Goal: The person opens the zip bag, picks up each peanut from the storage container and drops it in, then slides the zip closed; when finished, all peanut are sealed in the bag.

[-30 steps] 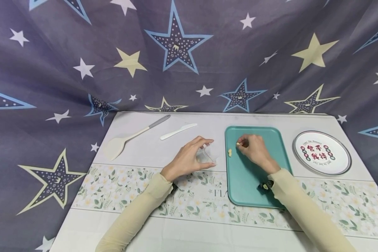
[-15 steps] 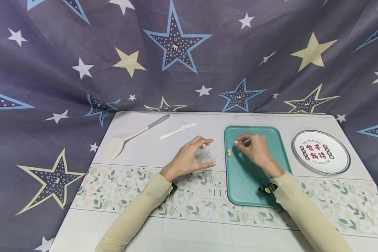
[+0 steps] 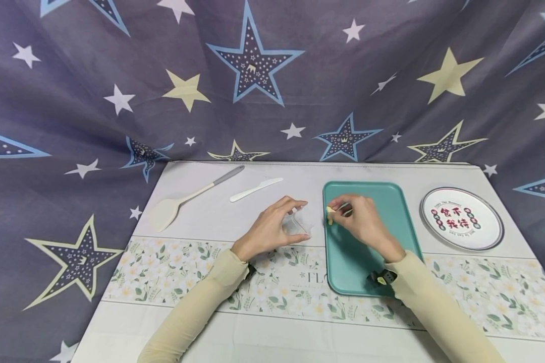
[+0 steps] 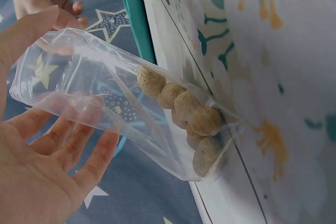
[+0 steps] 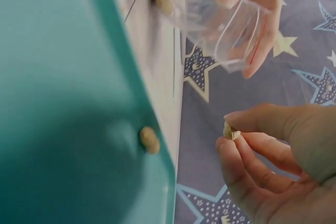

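A clear zip bag (image 4: 100,77) stands on the table, its mouth held wide between the thumb and fingers of my left hand (image 3: 269,228). Several peanuts (image 4: 197,121) lie at the bottom of the bag in the left wrist view. My right hand (image 3: 365,219) is above the left edge of the green tray (image 3: 368,267). Between its thumb and fingertips it pinches a peanut (image 5: 231,131), partly covered by the fingers. Another peanut (image 5: 150,140) lies on the tray, along its rim.
Behind my left hand lie a white plastic knife (image 3: 256,190) and a cream spatula (image 3: 168,212) with a grey handle end. A white plate (image 3: 463,222) with red writing sits right of the tray. A starry cloth (image 3: 300,126) hangs behind the table.
My right hand has lifted the pinched peanut and moved it left, towards the tray's left rim. The left hand and the bag have stayed in place.
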Tool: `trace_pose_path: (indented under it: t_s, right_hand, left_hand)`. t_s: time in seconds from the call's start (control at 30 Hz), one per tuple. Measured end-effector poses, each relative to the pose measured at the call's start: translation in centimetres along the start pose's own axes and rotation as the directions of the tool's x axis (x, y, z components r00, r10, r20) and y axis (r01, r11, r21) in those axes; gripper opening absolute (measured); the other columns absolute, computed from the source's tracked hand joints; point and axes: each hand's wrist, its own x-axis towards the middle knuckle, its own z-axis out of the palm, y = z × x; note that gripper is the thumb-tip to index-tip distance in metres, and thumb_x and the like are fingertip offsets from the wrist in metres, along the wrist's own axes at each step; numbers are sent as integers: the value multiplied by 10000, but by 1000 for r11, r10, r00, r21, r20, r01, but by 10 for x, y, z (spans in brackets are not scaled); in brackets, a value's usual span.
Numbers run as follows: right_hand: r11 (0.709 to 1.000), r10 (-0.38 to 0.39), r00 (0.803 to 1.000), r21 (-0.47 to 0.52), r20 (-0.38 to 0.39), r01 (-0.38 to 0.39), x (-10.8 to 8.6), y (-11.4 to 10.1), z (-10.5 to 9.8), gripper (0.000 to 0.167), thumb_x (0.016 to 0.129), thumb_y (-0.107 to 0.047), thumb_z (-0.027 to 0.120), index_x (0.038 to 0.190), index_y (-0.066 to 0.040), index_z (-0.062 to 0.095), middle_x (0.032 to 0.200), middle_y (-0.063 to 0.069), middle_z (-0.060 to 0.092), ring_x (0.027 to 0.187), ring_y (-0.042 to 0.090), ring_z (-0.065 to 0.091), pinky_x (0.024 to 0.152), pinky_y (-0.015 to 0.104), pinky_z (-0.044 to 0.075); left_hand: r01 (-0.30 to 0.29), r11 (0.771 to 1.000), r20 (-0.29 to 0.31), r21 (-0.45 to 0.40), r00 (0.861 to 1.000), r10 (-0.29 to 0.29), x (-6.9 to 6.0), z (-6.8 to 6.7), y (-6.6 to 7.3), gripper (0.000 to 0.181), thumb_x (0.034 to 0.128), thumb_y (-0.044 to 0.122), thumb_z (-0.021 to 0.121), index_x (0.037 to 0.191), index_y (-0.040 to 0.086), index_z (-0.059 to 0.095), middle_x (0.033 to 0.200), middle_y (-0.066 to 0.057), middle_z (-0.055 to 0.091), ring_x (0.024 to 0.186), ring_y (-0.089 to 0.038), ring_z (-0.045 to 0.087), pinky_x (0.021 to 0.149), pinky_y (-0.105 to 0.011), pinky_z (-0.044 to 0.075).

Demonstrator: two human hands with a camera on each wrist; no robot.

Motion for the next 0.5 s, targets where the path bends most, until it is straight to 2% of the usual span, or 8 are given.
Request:
trace_pose_path:
  t_s: [0.5]
  right_hand:
    - [995,-93,994,41,52,91,-5,-30,9,152,887,-48,798,1039,-56,789,1002,111,783,806,190,747,709,282,639]
  left_hand:
    - [-4,1000,-1,-1,1000,4,-1,0,1,770,824,477,870,1472,183,574,1318,-46,656,1097,-162,651,858,-352,586]
